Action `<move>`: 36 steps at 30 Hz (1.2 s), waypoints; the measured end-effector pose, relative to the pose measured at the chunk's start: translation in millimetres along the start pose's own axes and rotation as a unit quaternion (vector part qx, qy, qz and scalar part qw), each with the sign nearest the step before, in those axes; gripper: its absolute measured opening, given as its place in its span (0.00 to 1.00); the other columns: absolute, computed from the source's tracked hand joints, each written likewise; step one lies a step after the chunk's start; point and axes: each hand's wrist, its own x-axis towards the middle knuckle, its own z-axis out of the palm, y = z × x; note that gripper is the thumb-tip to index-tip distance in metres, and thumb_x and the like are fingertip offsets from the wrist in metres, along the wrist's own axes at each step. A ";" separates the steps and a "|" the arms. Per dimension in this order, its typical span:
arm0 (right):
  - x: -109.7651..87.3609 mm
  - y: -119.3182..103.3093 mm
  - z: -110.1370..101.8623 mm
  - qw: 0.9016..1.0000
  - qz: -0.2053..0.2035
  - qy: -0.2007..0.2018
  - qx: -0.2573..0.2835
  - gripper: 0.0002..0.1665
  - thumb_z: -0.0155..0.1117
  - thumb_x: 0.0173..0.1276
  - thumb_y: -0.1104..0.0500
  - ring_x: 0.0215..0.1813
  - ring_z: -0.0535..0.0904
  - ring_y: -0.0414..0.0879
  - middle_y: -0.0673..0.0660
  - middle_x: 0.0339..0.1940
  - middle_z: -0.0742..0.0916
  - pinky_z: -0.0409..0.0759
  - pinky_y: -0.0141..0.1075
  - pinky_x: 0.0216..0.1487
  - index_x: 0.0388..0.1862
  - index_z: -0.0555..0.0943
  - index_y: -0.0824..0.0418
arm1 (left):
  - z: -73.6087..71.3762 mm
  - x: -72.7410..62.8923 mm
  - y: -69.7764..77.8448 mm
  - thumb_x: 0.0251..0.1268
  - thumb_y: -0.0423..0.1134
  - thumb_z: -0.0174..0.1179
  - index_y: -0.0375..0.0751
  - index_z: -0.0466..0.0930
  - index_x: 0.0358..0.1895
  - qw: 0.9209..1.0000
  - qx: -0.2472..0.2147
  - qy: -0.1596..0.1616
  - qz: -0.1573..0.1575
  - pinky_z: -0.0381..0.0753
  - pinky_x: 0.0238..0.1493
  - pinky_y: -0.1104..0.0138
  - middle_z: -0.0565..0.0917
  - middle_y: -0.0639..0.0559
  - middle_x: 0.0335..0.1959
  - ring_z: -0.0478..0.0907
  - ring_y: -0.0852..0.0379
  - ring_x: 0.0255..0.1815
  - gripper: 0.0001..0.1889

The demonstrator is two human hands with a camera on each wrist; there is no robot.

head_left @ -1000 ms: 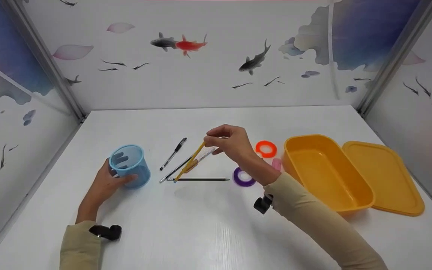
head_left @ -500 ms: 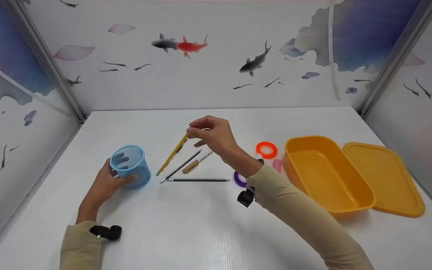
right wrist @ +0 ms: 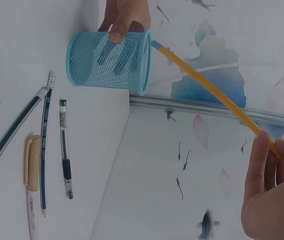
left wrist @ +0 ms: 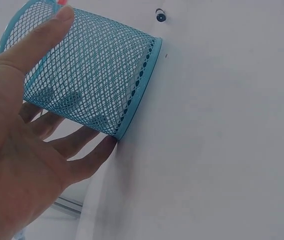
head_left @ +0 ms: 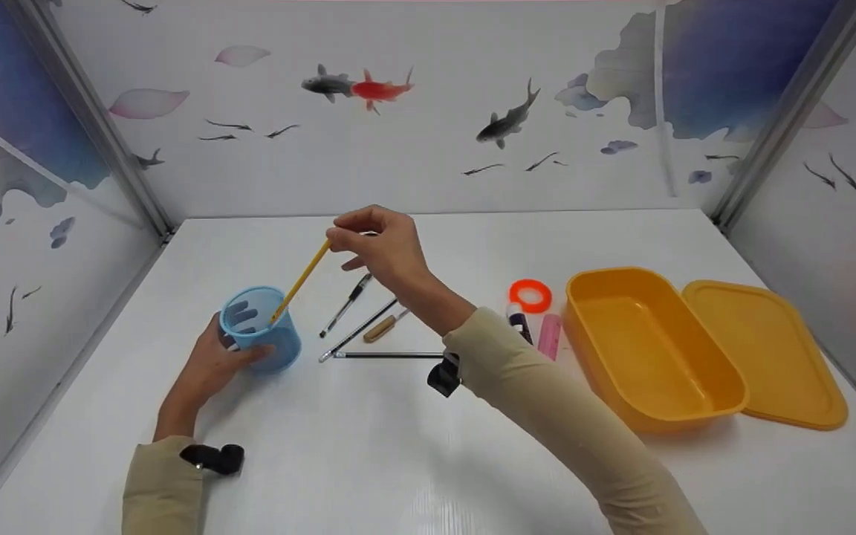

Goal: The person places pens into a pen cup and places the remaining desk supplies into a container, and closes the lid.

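My left hand (head_left: 212, 364) grips a light blue mesh pencil cup (left wrist: 89, 70) standing upright on the white table, thumb on the near side and fingers round the far side. My right hand (head_left: 387, 249) pinches a yellow pencil (right wrist: 206, 85) near one end, between thumb and fingers. The pencil slants down to the left, its blue-tipped lower end right at the cup's rim in the right wrist view and overlapping the opening in the head view. Beneath the right hand lie a black pen (head_left: 345, 306), a tan-capped pen (right wrist: 32, 162) and two dark pencils (head_left: 391, 356).
An orange tub (head_left: 651, 349) stands at the right, its flat lid (head_left: 770, 357) beside it. Left of the tub lie an orange ring (head_left: 530, 296), a pink stick (head_left: 550, 336) and a dark marker-like item (head_left: 519, 322). Printed walls (head_left: 428, 171) enclose the table.
My right hand has carried the yellow pencil left and up from over the other pens to the cup's mouth. The left hand and the cup have stayed in place.
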 end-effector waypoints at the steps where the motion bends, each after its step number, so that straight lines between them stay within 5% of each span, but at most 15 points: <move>1: 1.9 -0.4 3.0 1.000 -0.001 0.003 0.000 0.14 0.68 0.68 0.62 0.46 0.89 0.46 0.59 0.46 0.87 0.89 0.37 0.43 0.50 0.83 0.65 | -0.1 0.3 0.3 0.58 0.53 0.72 0.36 0.40 0.80 1.000 -0.001 -0.001 -0.002 0.58 0.77 0.39 0.55 0.33 0.80 0.51 0.31 0.81 0.58; 14: 13.6 5.6 39.4 0.999 0.002 0.030 -0.019 0.11 0.69 0.68 0.61 0.44 0.89 0.45 0.55 0.42 0.87 0.89 0.33 0.40 0.47 0.84 0.63 | -3.8 1.2 2.6 0.58 0.54 0.72 0.38 0.37 0.81 1.000 -0.006 -0.009 -0.009 0.59 0.76 0.37 0.53 0.34 0.80 0.50 0.30 0.81 0.60; 36: 1.9 59.9 66.3 0.998 0.045 0.018 -0.050 0.08 0.69 0.68 0.59 0.42 0.87 0.41 0.51 0.41 0.87 0.88 0.32 0.40 0.46 0.85 0.57 | -1.8 2.2 0.6 0.58 0.53 0.72 0.37 0.38 0.80 1.000 -0.004 -0.006 0.002 0.58 0.76 0.36 0.54 0.33 0.79 0.52 0.30 0.80 0.59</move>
